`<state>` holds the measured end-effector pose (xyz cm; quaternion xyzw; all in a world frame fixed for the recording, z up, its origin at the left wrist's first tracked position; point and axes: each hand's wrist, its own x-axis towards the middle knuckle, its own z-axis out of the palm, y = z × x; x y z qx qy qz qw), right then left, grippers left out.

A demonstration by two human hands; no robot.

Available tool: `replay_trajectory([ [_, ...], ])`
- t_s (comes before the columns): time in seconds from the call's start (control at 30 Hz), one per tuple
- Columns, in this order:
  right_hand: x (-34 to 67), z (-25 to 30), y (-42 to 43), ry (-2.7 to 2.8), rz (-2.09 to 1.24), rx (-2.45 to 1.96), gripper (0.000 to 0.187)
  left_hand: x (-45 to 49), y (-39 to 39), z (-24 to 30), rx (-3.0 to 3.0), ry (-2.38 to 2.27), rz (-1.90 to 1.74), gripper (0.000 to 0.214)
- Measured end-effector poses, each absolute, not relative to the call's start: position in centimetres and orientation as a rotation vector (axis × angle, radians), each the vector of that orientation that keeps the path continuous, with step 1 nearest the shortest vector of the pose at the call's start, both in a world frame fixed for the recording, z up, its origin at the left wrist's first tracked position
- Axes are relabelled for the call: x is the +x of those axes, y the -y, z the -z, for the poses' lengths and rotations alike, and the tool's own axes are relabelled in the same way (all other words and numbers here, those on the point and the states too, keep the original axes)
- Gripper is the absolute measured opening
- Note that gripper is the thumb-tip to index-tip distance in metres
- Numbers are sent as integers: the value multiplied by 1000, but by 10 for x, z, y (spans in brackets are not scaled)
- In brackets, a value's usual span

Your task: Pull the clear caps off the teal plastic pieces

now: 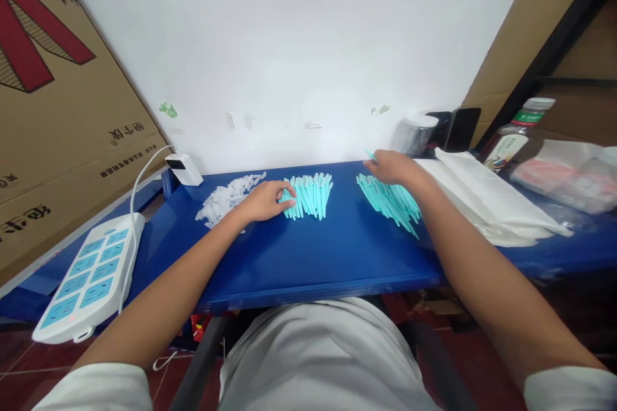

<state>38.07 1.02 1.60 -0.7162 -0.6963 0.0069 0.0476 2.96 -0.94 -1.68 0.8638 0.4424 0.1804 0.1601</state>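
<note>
Two heaps of slim turquoise plastic sticks lie on the blue table (308, 257). My left hand (264, 200) rests with curled fingers on the left edge of the middle heap (311, 195), touching a stick there. A pile of small clear caps (225, 198) sits just left of that hand. My right hand (393, 167) hovers over the far end of the right heap (390, 200) and pinches one turquoise stick (369, 155) between its fingertips.
A white power strip with blue sockets (89, 276) lies at the left, its cable running to a white adapter (184, 169). White bags (486, 196), a clear jar (415, 134), a dark phone (461, 128), a bottle (513, 138) and wrapped packets (569, 173) crowd the right. Cardboard boxes flank both sides.
</note>
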Motion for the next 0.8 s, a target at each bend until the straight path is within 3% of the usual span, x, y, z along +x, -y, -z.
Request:
replay_trajectory([
  [0.27, 382, -18, 6, 2209, -168, -2468, 69, 27, 3, 21, 2459, -1206, -431, 42],
  [0.6, 368, -11, 8, 2426, -174, -2371, 44, 32, 5, 19, 2473, -1204, -346, 48],
  [0.8, 373, -13, 9, 2436, -136, -2318, 38, 33, 5, 23, 2538, -1220, -291, 48],
])
